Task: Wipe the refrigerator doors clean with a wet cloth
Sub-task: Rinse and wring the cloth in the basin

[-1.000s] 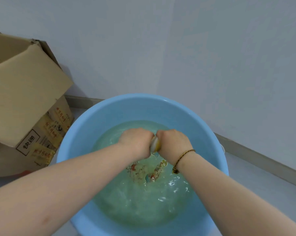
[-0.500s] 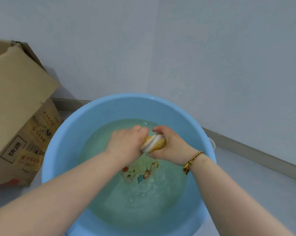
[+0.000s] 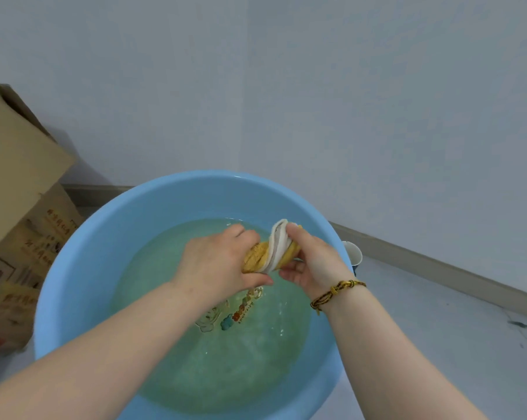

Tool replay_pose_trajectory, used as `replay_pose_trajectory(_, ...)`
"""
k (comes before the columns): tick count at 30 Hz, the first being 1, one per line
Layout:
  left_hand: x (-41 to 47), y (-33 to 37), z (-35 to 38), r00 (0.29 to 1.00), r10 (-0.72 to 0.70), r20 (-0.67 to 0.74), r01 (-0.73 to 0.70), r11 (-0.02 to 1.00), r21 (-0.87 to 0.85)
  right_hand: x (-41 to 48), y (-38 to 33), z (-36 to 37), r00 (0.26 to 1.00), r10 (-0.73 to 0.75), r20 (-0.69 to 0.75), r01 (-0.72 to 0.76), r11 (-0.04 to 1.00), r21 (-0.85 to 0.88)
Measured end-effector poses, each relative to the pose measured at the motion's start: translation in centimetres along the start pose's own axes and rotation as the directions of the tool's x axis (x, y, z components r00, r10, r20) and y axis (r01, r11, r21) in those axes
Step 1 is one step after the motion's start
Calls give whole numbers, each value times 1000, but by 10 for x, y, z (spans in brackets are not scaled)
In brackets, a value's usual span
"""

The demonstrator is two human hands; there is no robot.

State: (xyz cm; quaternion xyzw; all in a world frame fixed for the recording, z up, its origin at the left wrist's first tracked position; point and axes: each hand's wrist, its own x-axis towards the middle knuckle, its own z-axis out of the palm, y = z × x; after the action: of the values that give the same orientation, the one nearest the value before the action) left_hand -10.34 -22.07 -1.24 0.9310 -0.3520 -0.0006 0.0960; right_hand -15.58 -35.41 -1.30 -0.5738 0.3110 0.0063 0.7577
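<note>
Right between the two fists sits the cloth (image 3: 273, 249), a twisted roll of yellow and white held just above the water (image 3: 225, 374). The left hand (image 3: 216, 265) curls round its yellow end, fingers tucked under and mostly out of sight. The right hand (image 3: 310, 262) wraps the white end, thumb on top; both ends of the roll are hidden inside the palms. A braided bracelet (image 3: 338, 294) circles the right wrist. Below the hands, a coloured print (image 3: 225, 313) on the basin floor is blurred by the water and partly covered by the left wrist. The blue basin (image 3: 74, 268) rings both forearms, its near rim cut off by the frame. Just beyond the right wrist a white object (image 3: 354, 253) peeks over the rim, too hidden to identify. Well left of the left hand stands a cardboard box (image 3: 19, 207), cropped at the edge.
</note>
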Motion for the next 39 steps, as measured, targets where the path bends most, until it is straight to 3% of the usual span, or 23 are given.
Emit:
replay_pose_trajectory(3,1,-3,-1,993,-63,104,91,955,-284,0,-2,-6,987,-142,80,136,987,80)
replay_pose_trajectory(6,3,-7,-1,968,-59,242,204,749,-630,-2,-4,-11,959,-241,151,216,963,163)
replay_pose_trajectory(11,9,7,-9,987,-142,68,155,789,-595,-7,-10,-14,924,-353,148,326,929,177)
replay_pose_trajectory(13,10,13,-15,984,-174,33,139,646,-751,-9,-12,-16,914,-372,160,341,921,191)
replay_pose_trajectory(15,12,16,-20,982,-169,88,157,459,-875,-11,-13,-20,913,-367,179,328,920,213)
replay_pose_trajectory(17,15,16,-21,986,-152,62,119,403,-908,-14,-13,-25,912,-363,192,320,921,223)
replay_pose_trajectory(22,16,30,-20,999,-23,44,49,524,-850,-17,-16,-27,930,-363,58,349,921,170)
replay_pose_trajectory(25,18,37,-13,999,-45,14,37,567,-823,-16,-18,-30,931,-364,2,362,926,113)
replay_pose_trajectory(29,25,38,-13,995,-58,75,92,383,-919,-17,-21,-41,931,-362,37,355,927,121)
replay_pose_trajectory(32,31,39,-14,993,-110,53,89,350,-933,-21,-23,-50,926,-353,132,334,931,147)
replay_pose_trajectory(34,36,40,-16,987,-156,42,95,347,-933,-28,-25,-58,927,-294,232,284,956,76)
replay_pose_trajectory(36,41,40,-19,989,-144,36,94,418,-904,-34,-26,-67,934,-195,299,224,972,-65)
replay_pose_trajectory(39,46,46,-18,999,-33,38,50,572,-818,-34,-29,-82,966,-90,241,143,967,-211)
